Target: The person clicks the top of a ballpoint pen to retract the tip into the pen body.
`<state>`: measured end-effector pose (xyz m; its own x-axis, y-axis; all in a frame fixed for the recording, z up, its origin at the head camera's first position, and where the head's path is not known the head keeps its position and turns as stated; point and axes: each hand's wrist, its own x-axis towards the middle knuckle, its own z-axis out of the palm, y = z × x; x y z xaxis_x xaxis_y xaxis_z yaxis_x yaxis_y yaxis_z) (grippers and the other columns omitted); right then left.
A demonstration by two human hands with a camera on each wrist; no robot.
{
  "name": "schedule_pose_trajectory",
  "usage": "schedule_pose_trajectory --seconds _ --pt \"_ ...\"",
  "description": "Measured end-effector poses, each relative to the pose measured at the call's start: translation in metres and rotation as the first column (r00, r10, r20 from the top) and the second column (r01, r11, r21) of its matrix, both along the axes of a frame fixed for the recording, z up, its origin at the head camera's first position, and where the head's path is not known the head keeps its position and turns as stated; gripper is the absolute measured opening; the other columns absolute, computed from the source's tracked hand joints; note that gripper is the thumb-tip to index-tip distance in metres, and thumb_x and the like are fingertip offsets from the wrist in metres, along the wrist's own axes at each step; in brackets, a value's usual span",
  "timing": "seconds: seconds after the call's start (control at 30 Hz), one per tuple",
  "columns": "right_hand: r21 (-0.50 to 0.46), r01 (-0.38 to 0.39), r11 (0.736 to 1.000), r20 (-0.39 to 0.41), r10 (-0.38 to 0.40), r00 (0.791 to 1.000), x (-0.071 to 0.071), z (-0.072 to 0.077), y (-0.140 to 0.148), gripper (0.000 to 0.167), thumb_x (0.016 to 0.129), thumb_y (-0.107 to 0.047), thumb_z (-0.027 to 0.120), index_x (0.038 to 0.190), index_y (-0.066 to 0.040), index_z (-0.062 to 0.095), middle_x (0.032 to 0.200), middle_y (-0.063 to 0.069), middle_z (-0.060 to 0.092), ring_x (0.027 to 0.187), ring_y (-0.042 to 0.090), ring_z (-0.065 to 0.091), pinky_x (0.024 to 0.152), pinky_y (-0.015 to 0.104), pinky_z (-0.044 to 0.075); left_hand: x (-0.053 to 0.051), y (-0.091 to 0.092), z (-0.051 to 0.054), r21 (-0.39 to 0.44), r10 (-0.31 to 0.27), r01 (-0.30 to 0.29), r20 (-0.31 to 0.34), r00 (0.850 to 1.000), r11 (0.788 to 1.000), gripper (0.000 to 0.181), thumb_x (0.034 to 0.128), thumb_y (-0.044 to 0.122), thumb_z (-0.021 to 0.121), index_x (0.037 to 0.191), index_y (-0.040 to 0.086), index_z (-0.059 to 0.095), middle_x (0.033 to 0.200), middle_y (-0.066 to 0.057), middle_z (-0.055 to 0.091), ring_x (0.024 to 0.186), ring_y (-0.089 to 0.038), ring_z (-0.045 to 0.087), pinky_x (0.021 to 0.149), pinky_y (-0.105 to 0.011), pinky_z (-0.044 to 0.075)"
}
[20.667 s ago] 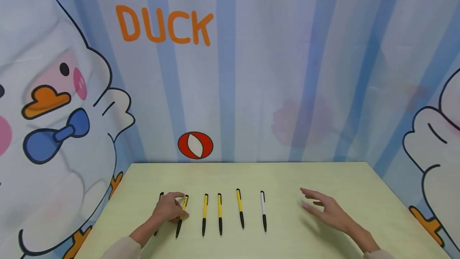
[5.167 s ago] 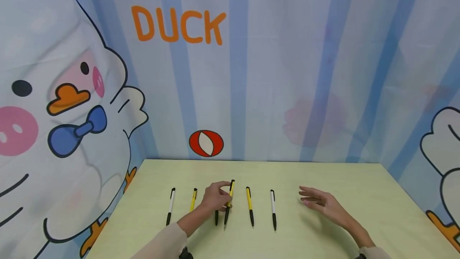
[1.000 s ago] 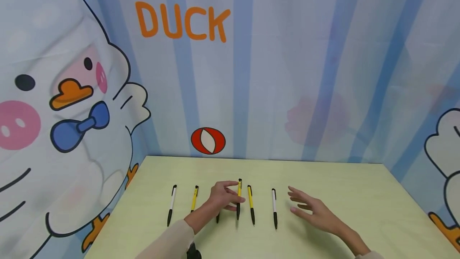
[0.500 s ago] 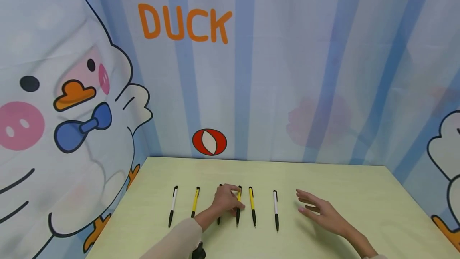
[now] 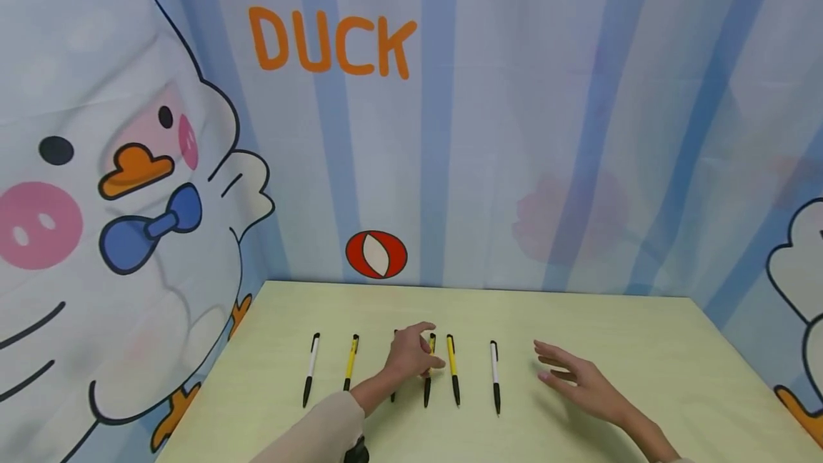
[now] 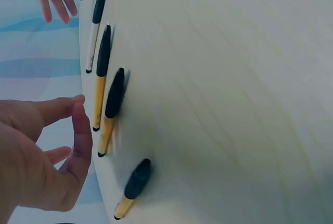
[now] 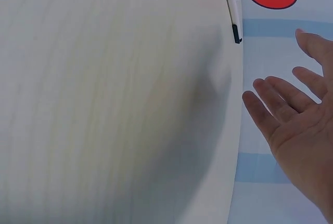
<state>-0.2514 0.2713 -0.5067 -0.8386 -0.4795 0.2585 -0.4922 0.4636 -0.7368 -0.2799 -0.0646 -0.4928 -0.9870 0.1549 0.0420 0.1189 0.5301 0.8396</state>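
Observation:
Several pens with black grips lie in a row on the pale yellow table [image 5: 591, 334]. My left hand [image 5: 409, 354] hovers just over a yellow pen [image 5: 427, 393], thumb and forefinger apart in the head view. In the left wrist view that yellow pen [image 6: 108, 120] lies on the table, outside the fingers. Another yellow pen [image 5: 453, 370] is close on its right, then a white pen [image 5: 495, 377]. Left of the hand, one pen is mostly covered by it. My right hand [image 5: 581, 383] holds nothing, its fingers spread loosely to the right of the row.
Farther left lie a yellow pen [image 5: 351, 363], partly behind the left sleeve, and a white pen [image 5: 311, 370]. A blue-striped cloth [image 5: 482, 127] with printed ducks stands behind and beside the table. The table's back edge runs just beyond the pens.
My left hand has lowered the yellow pen, which it held raised a second ago, onto the table and let it go. The fingers have parted. The right hand has shifted slightly right.

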Motion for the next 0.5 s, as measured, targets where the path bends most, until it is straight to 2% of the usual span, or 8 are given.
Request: schedule_pose_trajectory --seconds 0.1,0.2,0.27,0.37,0.47,0.5 --pt "-0.003 0.006 1.000 -0.009 -0.006 1.000 0.000 -0.003 0.004 0.053 0.103 -0.016 0.062 0.149 0.006 0.047 0.145 0.030 0.055 0.125 -0.003 0.058 0.093 0.030 0.061 -0.003 0.009 0.000 0.049 -0.064 0.063 0.011 0.998 0.997 0.066 0.0767 -0.003 0.085 0.137 -0.006 0.058 0.073 -0.007 0.065 0.053 -0.022 0.068 0.051 -0.027 0.059" --pt "-0.001 -0.006 1.000 0.000 0.006 1.000 -0.001 -0.004 0.004 0.053 0.103 -0.017 0.061 0.149 0.006 0.046 0.145 0.030 0.054 0.126 -0.001 0.058 0.094 0.030 0.061 -0.006 0.020 -0.001 0.035 -0.095 0.093 0.039 0.995 0.995 0.062 0.0776 -0.001 0.085 0.134 -0.006 0.059 0.070 -0.006 0.067 0.053 -0.021 0.069 0.054 -0.029 0.061" --pt "-0.003 -0.014 1.000 0.016 0.014 1.000 -0.001 -0.004 0.003 0.054 0.104 -0.018 0.060 0.150 0.006 0.045 0.146 0.030 0.054 0.127 0.001 0.059 0.095 0.032 0.060 -0.008 0.027 -0.003 0.010 -0.094 0.093 0.055 0.994 0.996 0.061 0.0775 0.000 0.085 0.133 -0.006 0.060 0.069 -0.005 0.067 0.055 -0.023 0.070 0.057 -0.030 0.061" --pt "-0.009 -0.015 1.000 0.030 0.016 0.999 -0.001 -0.005 -0.001 0.054 0.104 -0.017 0.060 0.150 0.006 0.045 0.146 0.030 0.053 0.129 0.005 0.059 0.097 0.034 0.060 -0.008 0.038 -0.004 -0.029 -0.062 0.063 0.056 0.997 0.998 0.059 0.0762 -0.001 0.086 0.130 -0.007 0.061 0.070 -0.008 0.069 0.058 -0.026 0.073 0.065 -0.036 0.064" --pt "-0.015 -0.009 1.000 0.031 0.009 0.999 -0.001 -0.007 -0.005 0.053 0.104 -0.017 0.060 0.150 0.006 0.045 0.146 0.029 0.054 0.129 0.008 0.059 0.097 0.032 0.060 -0.007 0.046 -0.003 -0.086 -0.019 0.024 0.059 0.998 0.996 0.060 0.0743 0.000 0.088 0.128 -0.005 0.062 0.072 -0.011 0.072 0.058 -0.024 0.074 0.078 -0.037 0.064" --pt "-0.018 -0.006 1.000 0.030 0.007 1.000 0.000 -0.007 -0.006 0.053 0.104 -0.017 0.060 0.150 0.005 0.045 0.146 0.029 0.054 0.130 0.009 0.059 0.097 0.032 0.060 -0.007 0.048 -0.002 -0.110 -0.005 0.012 0.061 0.998 0.994 0.060 0.0735 0.001 0.089 0.127 -0.005 0.063 0.073 -0.010 0.072 0.057 -0.022 0.074 0.079 -0.037 0.064"
